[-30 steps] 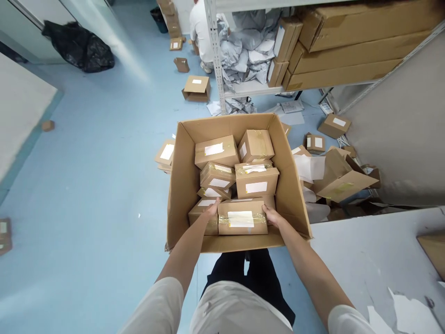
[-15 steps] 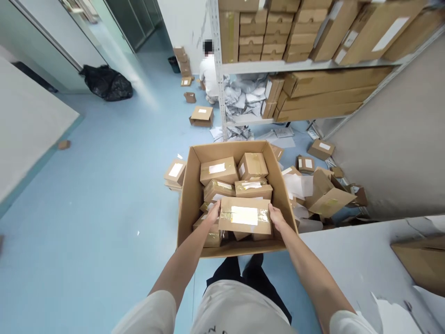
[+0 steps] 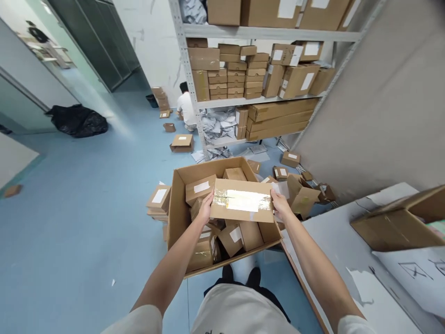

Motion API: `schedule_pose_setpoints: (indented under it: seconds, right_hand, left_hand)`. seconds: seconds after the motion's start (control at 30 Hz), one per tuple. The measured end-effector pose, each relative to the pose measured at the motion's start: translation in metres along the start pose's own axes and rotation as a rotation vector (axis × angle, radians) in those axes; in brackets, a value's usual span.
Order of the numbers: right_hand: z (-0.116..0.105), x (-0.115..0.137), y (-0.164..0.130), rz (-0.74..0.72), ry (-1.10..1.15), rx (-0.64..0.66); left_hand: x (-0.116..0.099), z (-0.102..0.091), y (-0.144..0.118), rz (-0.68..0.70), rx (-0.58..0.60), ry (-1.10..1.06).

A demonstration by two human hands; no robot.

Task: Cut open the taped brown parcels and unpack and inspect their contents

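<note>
Left hand (image 3: 206, 207) and right hand (image 3: 280, 206) clamp the ends of a flat brown taped cardboard parcel (image 3: 242, 207) — level above the large open cardboard carton (image 3: 179, 204) of parcels.

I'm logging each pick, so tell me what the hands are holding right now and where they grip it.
A taped parcel, held above the open carton: left hand on its left end, right hand on its right end.

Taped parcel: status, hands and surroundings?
Left hand and right hand grip the taped parcel by its ends. Held above open carton of small boxes. White table at right.
</note>
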State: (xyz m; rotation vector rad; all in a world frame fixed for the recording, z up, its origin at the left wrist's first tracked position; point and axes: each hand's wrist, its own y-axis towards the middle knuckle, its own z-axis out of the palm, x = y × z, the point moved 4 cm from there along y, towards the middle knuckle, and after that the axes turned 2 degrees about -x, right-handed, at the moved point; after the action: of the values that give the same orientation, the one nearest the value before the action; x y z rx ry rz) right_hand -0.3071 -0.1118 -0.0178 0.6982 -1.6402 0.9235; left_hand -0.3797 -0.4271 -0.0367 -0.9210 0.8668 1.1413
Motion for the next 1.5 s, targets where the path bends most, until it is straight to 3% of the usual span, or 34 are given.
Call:
schedule_pose_setpoints:
  seconds: [0.1, 0.43, 0.57, 0.73, 1.0, 1.2, 1.33, 1.5]
  right_hand:
    - [-0.034, -0.005, -0.029, 0.132, 0.130, -0.027]
    - [-0.153, -0.026, -0.157, 0.026, 0.508, -0.119]
    - [-0.206, -0.046, -0.205, 0.039, 0.616, -0.229]
    - [-0.275, -0.099, -0.261, 0.057, 0.692, -0.401]
    - [-0.364, -0.175, -0.323, 0.121, 0.731, -0.591]
    - [-0.402, -0.207, -0.345, 0.128, 0.746, -0.708]
    - [-0.410, -0.219, -0.355, 0.151, 0.796, -0.775]
    - [-0.414, -0.219, -0.356, 0.146, 0.859, -0.803]
  left_hand:
    - [0.002, 0.029, -0.008, -0.078, 0.023, -0.006]
    - [0.048, 0.163, -0.048, -0.111, 0.411, 0.084]
    - [0.083, 0.220, -0.078, -0.192, 0.579, 0.087]
    - [0.139, 0.284, -0.127, -0.261, 0.719, 0.177]
    - [0.222, 0.361, -0.197, -0.315, 0.912, 0.293]
    - [0.263, 0.404, -0.229, -0.351, 1.062, 0.371]
    - [0.279, 0.423, -0.245, -0.440, 1.160, 0.388]
    - [0.293, 0.435, -0.246, -0.533, 1.180, 0.415]
